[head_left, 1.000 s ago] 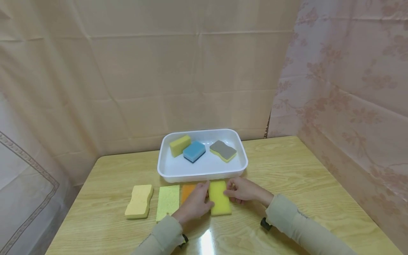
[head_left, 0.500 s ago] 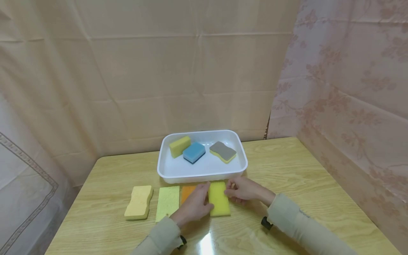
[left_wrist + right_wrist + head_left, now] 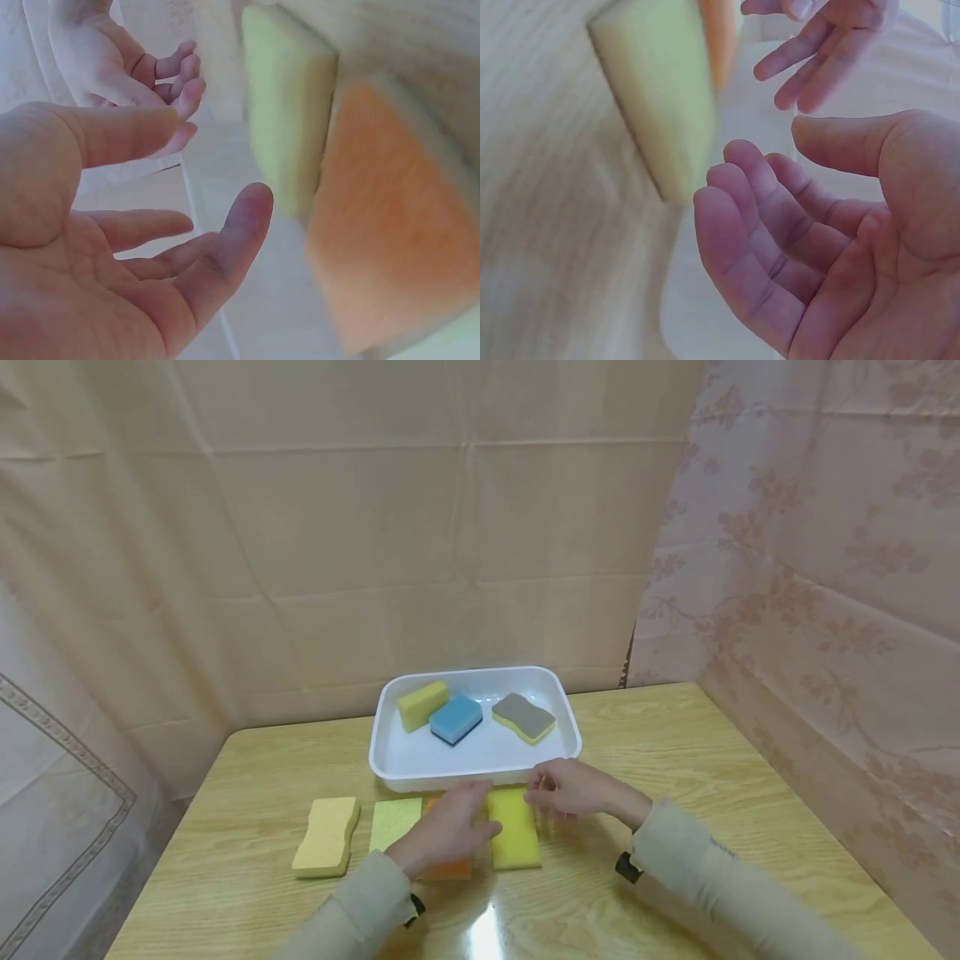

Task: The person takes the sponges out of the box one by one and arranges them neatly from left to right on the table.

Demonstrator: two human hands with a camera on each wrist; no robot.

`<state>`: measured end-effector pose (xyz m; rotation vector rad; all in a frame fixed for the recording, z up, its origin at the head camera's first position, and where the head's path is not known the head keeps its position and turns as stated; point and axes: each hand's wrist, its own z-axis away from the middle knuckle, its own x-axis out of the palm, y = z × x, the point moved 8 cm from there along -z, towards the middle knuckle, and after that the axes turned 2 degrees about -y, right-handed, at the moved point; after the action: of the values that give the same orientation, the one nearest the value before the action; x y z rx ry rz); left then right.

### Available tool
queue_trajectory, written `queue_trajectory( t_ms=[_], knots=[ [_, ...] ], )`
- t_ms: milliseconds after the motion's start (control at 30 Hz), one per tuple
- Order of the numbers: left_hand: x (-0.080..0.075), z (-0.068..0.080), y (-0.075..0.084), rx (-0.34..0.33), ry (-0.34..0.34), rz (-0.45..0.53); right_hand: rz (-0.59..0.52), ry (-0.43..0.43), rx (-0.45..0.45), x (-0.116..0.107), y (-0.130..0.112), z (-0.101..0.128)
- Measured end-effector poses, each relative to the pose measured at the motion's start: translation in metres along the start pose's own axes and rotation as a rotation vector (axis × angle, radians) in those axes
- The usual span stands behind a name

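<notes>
A bright yellow sponge (image 3: 514, 839) lies flat on the table in front of the tray, between my two hands. Left of it, my left hand (image 3: 450, 828) hovers over an orange sponge (image 3: 452, 869) and partly covers it; its fingers are spread and hold nothing. My right hand (image 3: 576, 789) is at the yellow sponge's upper right corner, fingers loosely bent around air. In the right wrist view a gap shows between those fingertips and the yellow sponge (image 3: 667, 97). The left wrist view shows the orange sponge (image 3: 390, 225) with a paler layer beneath.
Further left lie a light green sponge (image 3: 394, 820) and a pale yellow wavy sponge (image 3: 327, 838). Behind the row stands a white tray (image 3: 457, 782) holding a yellow sponge (image 3: 423, 705), a blue sponge (image 3: 456, 718) and a grey-topped sponge (image 3: 523, 717). Curtains hang behind the table.
Both hands have let go of the yellow sponge. The left has moved left, uncovering more of the orange sponge's lower end; the right has lifted slightly away. The yellow sponge stays almost in place.
</notes>
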<state>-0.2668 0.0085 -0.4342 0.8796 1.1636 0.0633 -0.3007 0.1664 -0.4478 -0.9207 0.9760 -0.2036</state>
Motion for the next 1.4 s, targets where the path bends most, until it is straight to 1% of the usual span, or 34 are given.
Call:
queue_trajectory(
  t_ms=[100, 200, 333, 467, 600, 667, 767, 900, 1000, 1033, 1167, 1233, 1333, 1400],
  knots=[
    [-0.009, -0.001, 0.0, -0.018, -0.009, -0.011, 0.007, 0.011, 0.029, -0.008, -0.003, -0.003],
    [-0.02, -0.004, 0.001, -0.004, 0.0, -0.031, 0.005, 0.015, 0.034, -0.015, -0.008, -0.006],
    [-0.036, -0.01, 0.003, 0.035, 0.032, -0.077, 0.024, 0.022, 0.015, -0.023, -0.016, -0.011],
    [-0.052, -0.019, -0.001, 0.003, 0.039, -0.085, 0.023, 0.038, 0.023, -0.033, -0.022, -0.019],
    [-0.067, -0.028, -0.008, -0.031, 0.045, -0.114, 0.009, 0.052, 0.066, -0.044, -0.025, -0.029],
    [-0.073, -0.032, -0.011, -0.05, 0.037, -0.129, 0.017, 0.052, 0.087, -0.049, -0.026, -0.035],
    [-0.081, -0.038, -0.016, -0.057, 0.013, -0.181, 0.035, 0.043, 0.117, -0.056, -0.027, -0.043],
    [-0.092, -0.047, -0.022, -0.054, -0.022, -0.292, 0.05, 0.023, 0.138, -0.063, -0.029, -0.056],
    [-0.098, -0.054, -0.028, -0.088, -0.049, -0.344, 0.046, 0.007, 0.141, -0.066, -0.031, -0.067],
    [-0.099, -0.056, -0.031, -0.109, -0.061, -0.347, 0.044, 0.002, 0.148, -0.067, -0.03, -0.069],
    [-0.102, -0.064, -0.043, -0.238, -0.127, -0.35, 0.03, -0.018, 0.193, -0.068, -0.026, -0.078],
    [-0.107, -0.067, -0.048, -0.292, -0.152, -0.373, 0.043, -0.029, 0.22, -0.069, -0.026, -0.082],
    [-0.117, -0.07, -0.054, -0.337, -0.164, -0.424, 0.062, -0.03, 0.249, -0.074, -0.03, -0.089],
    [-0.124, -0.073, -0.057, -0.341, -0.173, -0.452, 0.057, -0.016, 0.263, -0.079, -0.032, -0.094]
  ],
)
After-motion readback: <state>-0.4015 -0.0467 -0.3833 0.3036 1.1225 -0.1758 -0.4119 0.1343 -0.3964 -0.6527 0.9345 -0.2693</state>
